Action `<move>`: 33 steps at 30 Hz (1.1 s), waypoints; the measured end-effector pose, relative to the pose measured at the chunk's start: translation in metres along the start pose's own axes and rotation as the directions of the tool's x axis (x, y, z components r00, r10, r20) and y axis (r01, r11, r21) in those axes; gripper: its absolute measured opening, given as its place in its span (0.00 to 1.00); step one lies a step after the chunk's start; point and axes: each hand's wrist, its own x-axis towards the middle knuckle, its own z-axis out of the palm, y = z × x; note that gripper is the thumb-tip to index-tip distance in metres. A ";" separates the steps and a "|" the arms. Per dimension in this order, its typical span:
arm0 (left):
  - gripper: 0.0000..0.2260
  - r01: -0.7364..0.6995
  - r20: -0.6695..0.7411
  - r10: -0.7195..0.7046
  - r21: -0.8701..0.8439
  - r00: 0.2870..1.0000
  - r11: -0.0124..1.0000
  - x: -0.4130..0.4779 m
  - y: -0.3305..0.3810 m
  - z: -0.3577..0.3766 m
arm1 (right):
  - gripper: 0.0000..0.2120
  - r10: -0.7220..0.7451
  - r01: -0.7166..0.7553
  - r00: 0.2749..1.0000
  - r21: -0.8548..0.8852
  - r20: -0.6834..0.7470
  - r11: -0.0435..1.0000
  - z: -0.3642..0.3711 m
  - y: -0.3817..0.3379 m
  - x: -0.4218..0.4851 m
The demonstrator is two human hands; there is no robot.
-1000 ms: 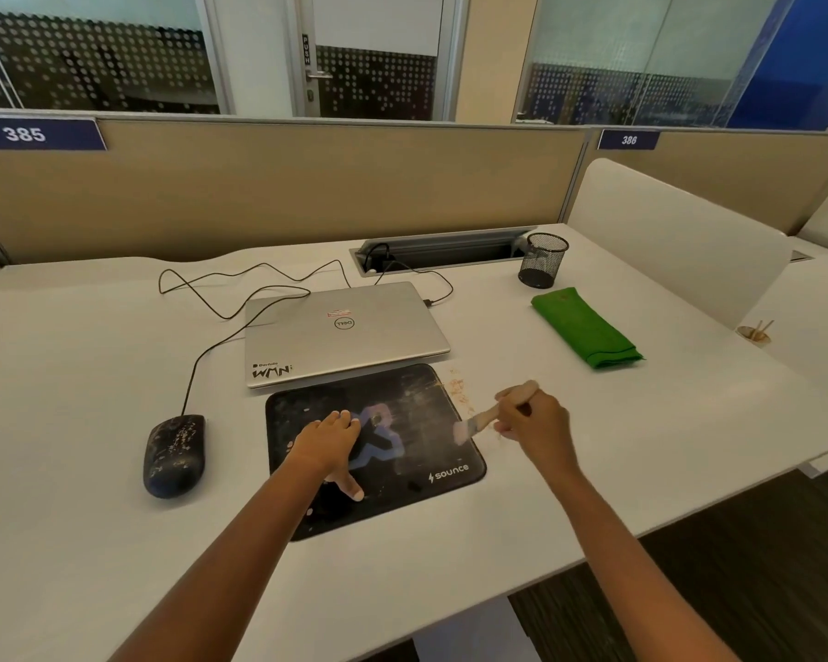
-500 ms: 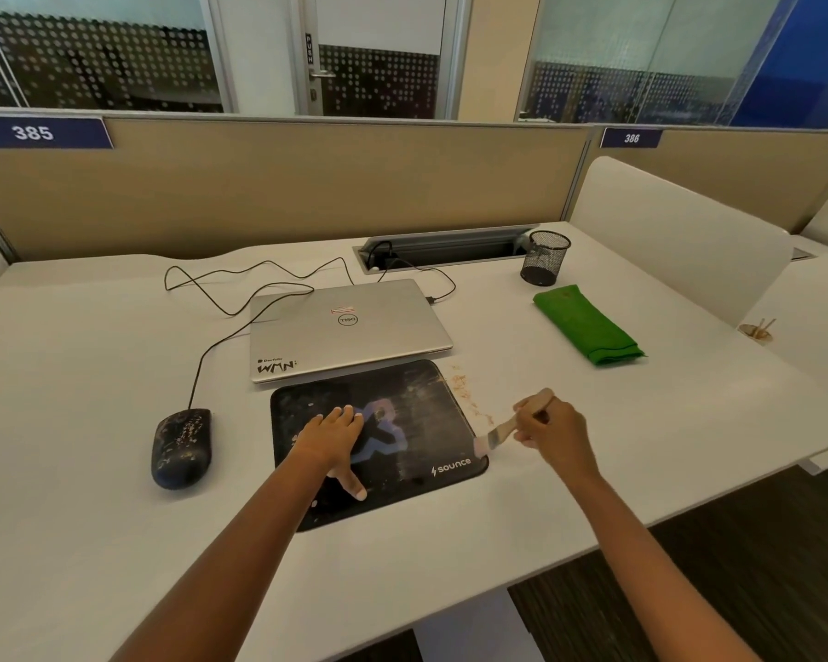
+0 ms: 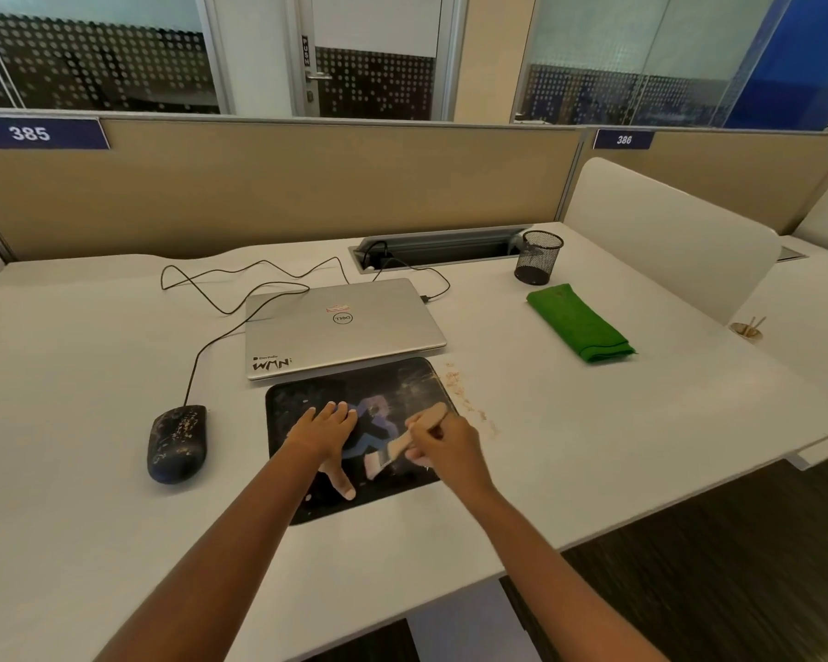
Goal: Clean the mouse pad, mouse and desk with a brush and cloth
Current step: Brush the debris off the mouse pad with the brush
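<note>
A black mouse pad (image 3: 393, 382) with a blue logo lies on the white desk (image 3: 593, 422) in front of me, dusty at its far right. My left hand (image 3: 323, 434) presses flat on the pad's left half, fingers spread. My right hand (image 3: 443, 446) grips a small wooden-handled brush (image 3: 393, 451), whose bristles touch the pad's near middle. Brown crumbs (image 3: 467, 398) lie on the desk just right of the pad. A dirt-speckled black mouse (image 3: 177, 442) sits to the left of the pad. A folded green cloth (image 3: 579, 322) rests at the right.
A shut silver laptop (image 3: 340, 324) lies just behind the pad, its cables (image 3: 240, 298) looping to a desk socket tray (image 3: 436, 248). A black mesh pen cup (image 3: 538, 258) stands behind the cloth. A white side divider (image 3: 665, 236) rises at the right; the desk edge runs near my arms.
My right hand brought the brush from the desk beside the pad's right edge back left onto the pad's near middle. My left hand stayed pressed on the pad.
</note>
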 end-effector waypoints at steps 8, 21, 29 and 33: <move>0.52 -0.001 -0.012 0.000 -0.014 1.000 1.000 -0.006 -0.001 -0.001 | 0.07 -0.014 -0.007 0.989 -0.144 -0.144 0.990 -0.053 0.016 0.012; 0.51 0.008 -0.022 -0.008 0.002 1.000 1.000 -0.008 0.001 -0.003 | 0.06 -0.058 0.046 0.976 -0.062 -0.208 0.997 -0.039 0.002 0.008; 0.52 0.018 -0.024 -0.018 0.005 1.000 1.000 -0.007 0.001 -0.001 | 0.10 0.044 -0.044 0.999 0.030 0.007 0.999 0.008 0.003 0.000; 0.52 0.009 -0.025 -0.009 0.012 1.000 1.000 -0.008 0.001 -0.002 | 0.08 0.108 -0.108 0.994 0.023 -0.021 0.994 -0.025 0.020 0.003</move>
